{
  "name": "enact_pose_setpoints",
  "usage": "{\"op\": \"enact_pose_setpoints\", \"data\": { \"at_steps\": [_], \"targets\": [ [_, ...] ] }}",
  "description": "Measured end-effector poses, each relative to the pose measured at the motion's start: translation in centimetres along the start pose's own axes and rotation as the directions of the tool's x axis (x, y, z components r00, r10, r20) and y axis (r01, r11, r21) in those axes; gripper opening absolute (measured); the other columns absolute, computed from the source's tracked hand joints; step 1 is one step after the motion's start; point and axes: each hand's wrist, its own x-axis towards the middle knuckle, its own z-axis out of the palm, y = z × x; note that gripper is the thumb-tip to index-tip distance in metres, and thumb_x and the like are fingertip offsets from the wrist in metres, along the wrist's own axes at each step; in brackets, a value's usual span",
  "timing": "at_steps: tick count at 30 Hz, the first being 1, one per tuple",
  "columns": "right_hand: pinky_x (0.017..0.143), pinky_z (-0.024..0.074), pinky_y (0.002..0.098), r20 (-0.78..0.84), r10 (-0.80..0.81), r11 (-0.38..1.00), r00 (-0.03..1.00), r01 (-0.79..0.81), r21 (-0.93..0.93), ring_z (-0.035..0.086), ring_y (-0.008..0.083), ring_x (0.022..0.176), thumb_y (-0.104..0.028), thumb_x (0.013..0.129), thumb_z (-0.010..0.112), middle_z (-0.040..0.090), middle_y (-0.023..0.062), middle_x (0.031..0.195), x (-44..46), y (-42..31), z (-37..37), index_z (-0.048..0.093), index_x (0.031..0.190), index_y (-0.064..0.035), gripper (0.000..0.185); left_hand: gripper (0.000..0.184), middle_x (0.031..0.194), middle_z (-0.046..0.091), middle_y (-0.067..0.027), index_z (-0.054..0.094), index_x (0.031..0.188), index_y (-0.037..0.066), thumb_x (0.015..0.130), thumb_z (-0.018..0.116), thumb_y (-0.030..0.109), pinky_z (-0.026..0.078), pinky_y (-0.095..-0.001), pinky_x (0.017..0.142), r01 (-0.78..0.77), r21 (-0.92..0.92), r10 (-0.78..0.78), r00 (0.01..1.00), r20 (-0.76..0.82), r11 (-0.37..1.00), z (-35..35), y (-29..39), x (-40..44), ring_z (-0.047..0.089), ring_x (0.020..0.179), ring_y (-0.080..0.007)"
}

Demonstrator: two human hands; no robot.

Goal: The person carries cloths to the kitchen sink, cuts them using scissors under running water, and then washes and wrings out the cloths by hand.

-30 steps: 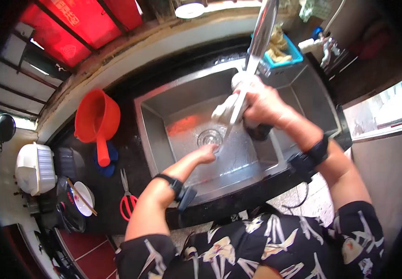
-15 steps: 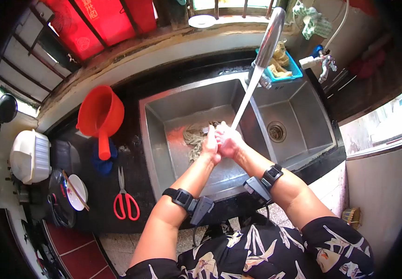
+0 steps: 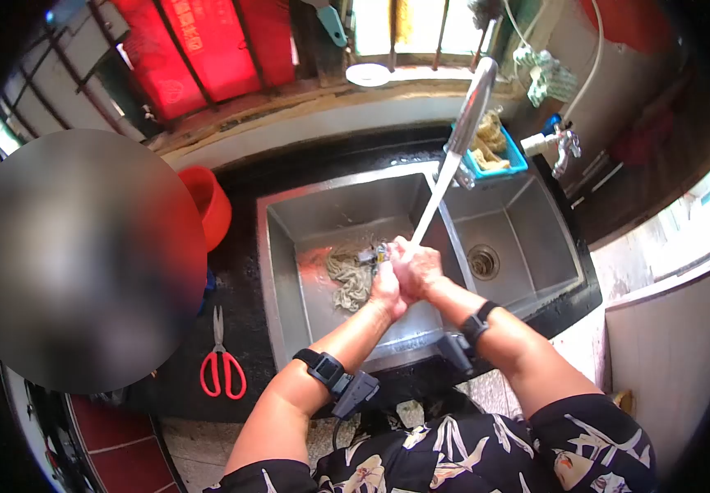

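Note:
My left hand (image 3: 387,289) and my right hand (image 3: 420,269) are pressed together over the large steel sink basin (image 3: 285,271). A white stream of water (image 3: 430,215) from the tall faucet (image 3: 474,103) falls onto them. My right hand is curled round my left, whose fingers are mostly hidden. Just left of my hands, a wet greyish cloth (image 3: 353,275) lies crumpled on the basin floor. Near my fingertips is a small shiny item (image 3: 379,253), too unclear to name.
Red-handled scissors (image 3: 222,374) lie on the black counter, left of the sink. A large round blur covers much of the left side and part of a red dipper (image 3: 207,205). Behind the smaller basin (image 3: 527,222) stands a blue basket (image 3: 507,164).
My right hand has turned from palm up to closing over my left. The view has shifted, and a large round blur now covers the items on the left.

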Motion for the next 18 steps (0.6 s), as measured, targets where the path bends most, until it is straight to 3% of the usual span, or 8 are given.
{"op": "enact_pose_setpoints", "data": {
  "at_steps": [3, 5, 6, 7, 13, 16, 17, 18],
  "targets": [
    [0.062, 0.0455, 0.0386, -0.223, -0.447, 0.886, 0.866, 0.394, -0.247, 0.056, 0.0304, 0.068, -0.028, 0.072, 0.058, 0.057, 0.0160, 0.072, 0.5, 5.0, -1.8, 0.057, 0.086, -0.0071, 0.025, 0.032, 0.106, 0.052, -0.0079, 0.046, 0.109, 0.009, 0.084, 0.043, 0.029, 0.043, -0.0417, 0.078, 0.042, 0.448, -0.033, 0.999, -0.026, 0.893, 0.0, 1.8, -0.8, 0.051, 0.093, -0.0260],
    [0.065, 0.0464, 0.0362, 0.062, -0.212, 0.977, 0.975, 0.212, 0.001, 0.058, 0.0261, 0.071, -0.028, 0.067, 0.061, 0.059, 0.0116, 0.075, 1.3, 6.5, -5.9, 0.059, 0.080, -0.0051, 0.027, 0.036, 0.104, 0.052, -0.0103, 0.048, 0.109, 0.008, 0.076, 0.050, 0.023, 0.042, -0.0385, 0.081, -0.387, 0.887, 0.206, 0.917, 0.342, 0.250, -2.3, 2.4, 0.8, 0.050, 0.093, -0.0290],
    [0.062, 0.0451, 0.0322, 0.033, -0.072, 0.935, 0.997, 0.056, 0.349, 0.056, 0.0207, 0.067, -0.026, 0.070, 0.060, 0.057, 0.0090, 0.069, 1.5, 7.9, -6.5, 0.059, 0.074, -0.0039, 0.022, 0.042, 0.108, 0.050, -0.0139, 0.050, 0.109, 0.009, 0.069, 0.054, 0.022, 0.040, -0.0387, 0.085, -0.426, 0.870, 0.149, 0.871, 0.469, -0.247, -2.6, 3.7, -0.1, 0.047, 0.098, -0.0331],
    [0.057, 0.0425, 0.0292, -0.029, -0.112, 0.942, 0.993, 0.115, 0.314, 0.052, 0.0146, 0.061, -0.026, 0.074, 0.058, 0.054, 0.0067, 0.065, 2.6, 9.9, -7.4, 0.058, 0.073, -0.0031, 0.023, 0.044, 0.111, 0.047, -0.0176, 0.053, 0.109, 0.012, 0.066, 0.054, 0.022, 0.037, -0.0428, 0.087, -0.178, 0.882, 0.248, 0.918, 0.308, -0.437, -1.9, 3.7, -2.2, 0.045, 0.101, -0.0363],
    [0.045, 0.0318, 0.0231, 0.243, -0.352, 0.822, 0.904, 0.175, 0.541, 0.043, 0.0082, 0.049, -0.029, 0.083, 0.048, 0.048, -0.0008, 0.055, 10.8, 16.7, -7.7, 0.055, 0.059, -0.0036, 0.036, 0.045, 0.101, 0.052, -0.0183, 0.053, 0.109, 0.011, 0.064, 0.054, 0.018, 0.041, -0.0389, 0.083, -0.132, 0.969, 0.506, 0.833, 0.223, -0.210, -5.2, 2.5, -8.3, 0.050, 0.095, -0.0326],
    [0.047, 0.0400, 0.0253, 0.272, -0.397, 0.564, 0.877, -0.001, 0.826, 0.050, 0.0126, 0.050, -0.029, 0.078, 0.057, 0.053, 0.0014, 0.061, 15.6, 18.6, -3.3, 0.054, 0.076, -0.0056, 0.023, 0.043, 0.094, 0.056, -0.0186, 0.055, 0.105, 0.008, 0.062, 0.054, 0.013, 0.043, -0.0375, 0.078, -0.146, 0.974, 0.679, 0.699, 0.226, -0.173, -6.5, 0.1, -11.2, 0.053, 0.089, -0.0315],
    [0.048, 0.0436, 0.0262, 0.467, -0.430, 0.523, 0.773, -0.209, 0.826, 0.054, 0.0149, 0.051, -0.030, 0.075, 0.061, 0.055, 0.0027, 0.063, 17.3, 18.0, -4.9, 0.054, 0.078, -0.0058, 0.026, 0.042, 0.094, 0.056, -0.0191, 0.055, 0.104, 0.007, 0.062, 0.054, 0.013, 0.043, -0.0381, 0.077, -0.108, 0.977, 0.697, 0.686, 0.208, -0.186, -6.3, -0.7, -12.9, 0.054, 0.089, -0.0315],
    [0.048, 0.0436, 0.0262, 0.494, -0.501, 0.525, 0.710, -0.204, 0.826, 0.054, 0.0149, 0.051, -0.030, 0.075, 0.061, 0.055, 0.0027, 0.063, 17.9, 14.2, -2.7, 0.054, 0.078, -0.0058, 0.026, 0.043, 0.099, 0.057, -0.0202, 0.057, 0.104, 0.006, 0.061, 0.055, 0.015, 0.040, -0.0377, 0.084, -0.065, 0.998, 0.676, 0.735, 0.054, -0.009, -2.9, -0.8, -16.3, 0.054, 0.094, -0.0311]
  ]
}}
